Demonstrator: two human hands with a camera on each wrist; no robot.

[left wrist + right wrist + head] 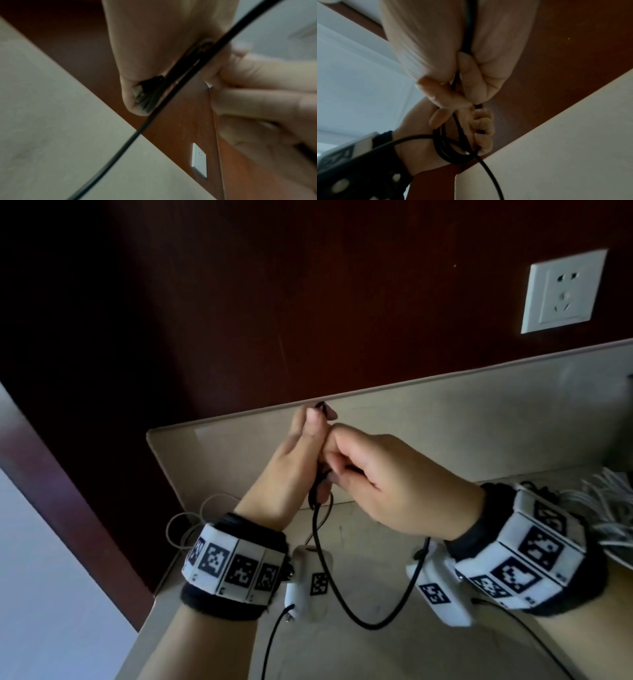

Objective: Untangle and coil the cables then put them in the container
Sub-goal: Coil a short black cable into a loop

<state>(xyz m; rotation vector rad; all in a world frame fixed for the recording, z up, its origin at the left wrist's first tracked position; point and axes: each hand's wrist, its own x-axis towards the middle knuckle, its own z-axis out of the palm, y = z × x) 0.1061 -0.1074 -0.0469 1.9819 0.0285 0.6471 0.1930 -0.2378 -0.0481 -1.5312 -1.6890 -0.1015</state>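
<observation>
Black round-jacketed cable point(320, 570) hangs in a slack loop nearest the camera, between both wrists, above the beige tabletop point(376, 652). It runs up to the two hands, held together over the desk. Wristbands w/ black-and-white square markers point(236, 568) sit on both wrists, each w/ a white camera pod.

Left hand point(291, 470) holds a small coil of the same cable: in the right wrist view, several black loops point(453, 146) lie against its palm, fingers point(485, 129) curled round them. Left wrist view shows the cable's metal-tipped plug point(145, 89) pressed under the thumb, w/ strands running alongside.

Right hand point(387, 474) meets the left just beside it, fingers bent and pressed together, pinching the cable strand where it enters the coil; the exact pinch pt is hidden in the head view, but the right wrist view shows the strand squeezed between thumb and fingers point(447, 97).

Left of the hands, a thin white cable point(185, 525) lies looped on the desk. Far right, a tangle of white cables point(606, 508). Behind, a beige upright panel point(479, 422), then a dark red-brown wood wall point(308, 302) w/ a white wall socket point(561, 292).
</observation>
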